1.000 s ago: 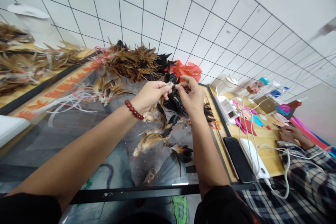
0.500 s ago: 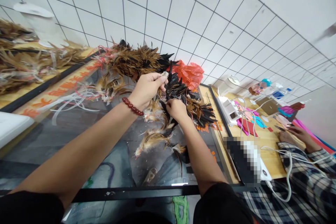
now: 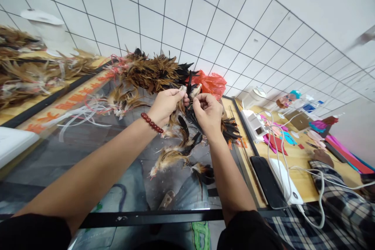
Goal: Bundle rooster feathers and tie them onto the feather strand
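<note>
My left hand (image 3: pixel 169 105), with a dark red bead bracelet (image 3: pixel 151 123) on its wrist, pinches a small feather bunch (image 3: pixel 183 88) by its whitish base. Close on its right, my right hand (image 3: pixel 208 114) has thumb and forefinger pressed together at a pale-based feather (image 3: pixel 195 90). Its other fingers curl in, and the fingertips are partly hidden. Below and behind both hands lie black and brown feathers (image 3: pixel 231 129). Nearer to me, loose tan feathers (image 3: pixel 166 161) rest on the glass tabletop (image 3: pixel 117 156).
A thick brown feather pile (image 3: pixel 149 71) and a red plastic bag (image 3: pixel 212 85) lie along the tiled wall. White strips (image 3: pixel 80 114) are at left. On the right are a phone (image 3: pixel 267 179), a power strip (image 3: pixel 284 179) with cables, and a co-worker's plaid sleeve (image 3: pixel 336 195).
My right hand has risen from the dark feathers to beside my left hand, and a pale-based feather now shows at its fingertips. My left hand has barely moved. The co-worker's hands have shifted.
</note>
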`<state>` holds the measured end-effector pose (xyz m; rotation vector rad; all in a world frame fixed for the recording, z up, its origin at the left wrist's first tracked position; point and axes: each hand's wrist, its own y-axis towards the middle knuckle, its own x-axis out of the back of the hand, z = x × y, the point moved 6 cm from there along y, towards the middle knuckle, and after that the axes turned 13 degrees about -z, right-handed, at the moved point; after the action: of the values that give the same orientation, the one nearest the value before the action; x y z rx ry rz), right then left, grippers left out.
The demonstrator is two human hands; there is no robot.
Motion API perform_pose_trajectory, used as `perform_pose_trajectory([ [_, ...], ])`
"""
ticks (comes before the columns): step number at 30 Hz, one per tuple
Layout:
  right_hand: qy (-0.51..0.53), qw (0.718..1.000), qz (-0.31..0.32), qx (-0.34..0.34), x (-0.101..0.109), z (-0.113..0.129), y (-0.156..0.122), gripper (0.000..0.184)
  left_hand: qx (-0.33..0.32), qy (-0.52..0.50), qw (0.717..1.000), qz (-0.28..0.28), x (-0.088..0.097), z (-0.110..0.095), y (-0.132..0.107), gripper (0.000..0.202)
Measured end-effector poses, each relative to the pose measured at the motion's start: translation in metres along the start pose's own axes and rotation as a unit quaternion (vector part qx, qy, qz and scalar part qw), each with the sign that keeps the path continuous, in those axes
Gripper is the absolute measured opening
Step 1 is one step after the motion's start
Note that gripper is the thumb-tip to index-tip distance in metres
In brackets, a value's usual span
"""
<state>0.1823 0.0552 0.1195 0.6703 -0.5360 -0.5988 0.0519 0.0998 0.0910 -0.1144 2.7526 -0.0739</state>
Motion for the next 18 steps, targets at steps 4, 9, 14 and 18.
perform_pose_trajectory([
  [4,-0.031,0.998,0.033,0.047,-0.005,0.009,-0.006,0.011,0.017,-0.026,1.0,0.005,-0.003,0.0,-0.005,0.019],
  [9,-0.072,0.991,0.067,0.087,-0.01,0.012,-0.008,0.008,0.013,-0.02,1.0,0.017,-0.005,0.003,-0.006,0.021],
  [14,-0.118,0.984,0.096,0.095,-0.014,0.012,-0.011,0.012,-0.043,0.017,0.998,0.03,-0.008,0.007,-0.007,0.022],
  [18,-0.111,0.985,0.102,0.082,-0.016,0.012,-0.011,0.012,-0.143,0.099,0.985,0.013,-0.005,0.002,-0.008,0.02],
])
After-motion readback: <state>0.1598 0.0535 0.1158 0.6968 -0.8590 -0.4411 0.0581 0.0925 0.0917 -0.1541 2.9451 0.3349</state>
